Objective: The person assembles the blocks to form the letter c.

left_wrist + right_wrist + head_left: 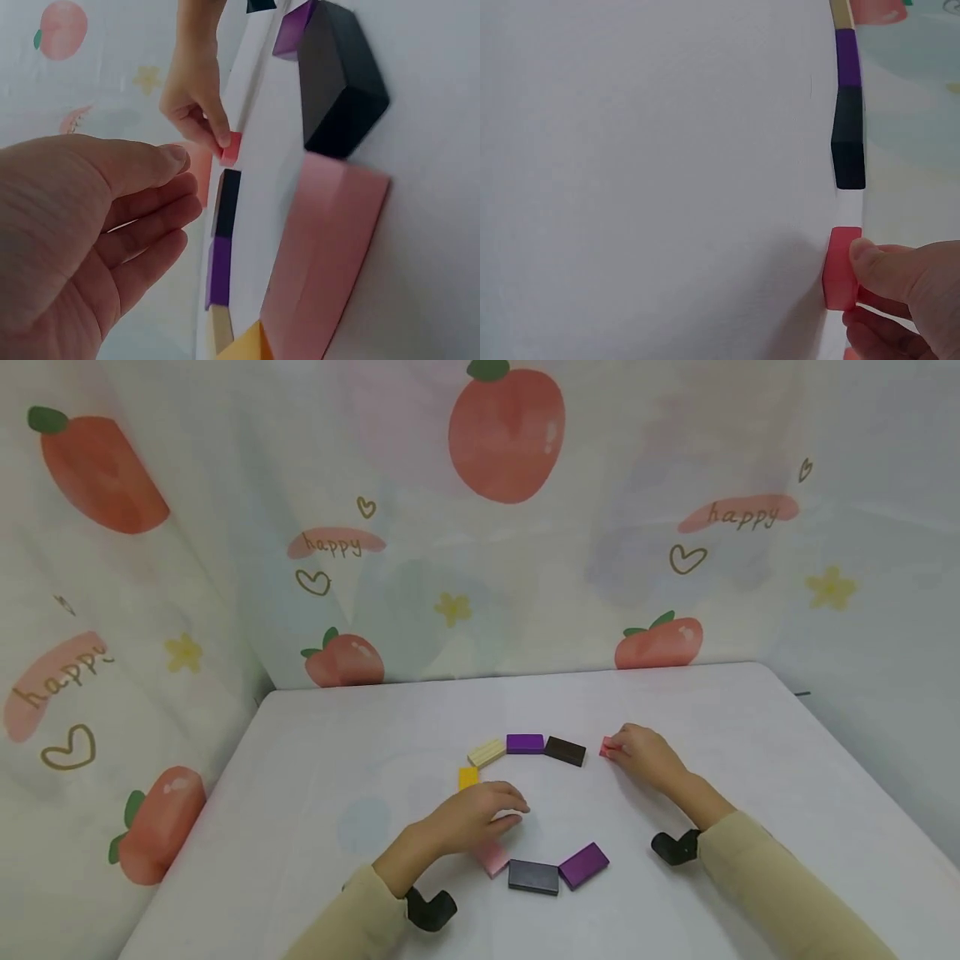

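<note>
A red-pink block is pinched between the thumb and fingers of my right hand, just right of the dark brown block with a gap between them. My left hand hovers with loosely bent fingers over the left side of a curve of blocks and holds nothing. Partly under it are a yellow block and a light pink block. The curve also has a cream block and a purple block at the back, and a dark grey block and another purple block in front.
The blocks lie on a white-covered table. A curtain printed with fruit and "happy" hangs behind and on the left. Black wrist mounts stick out beneath both sleeves.
</note>
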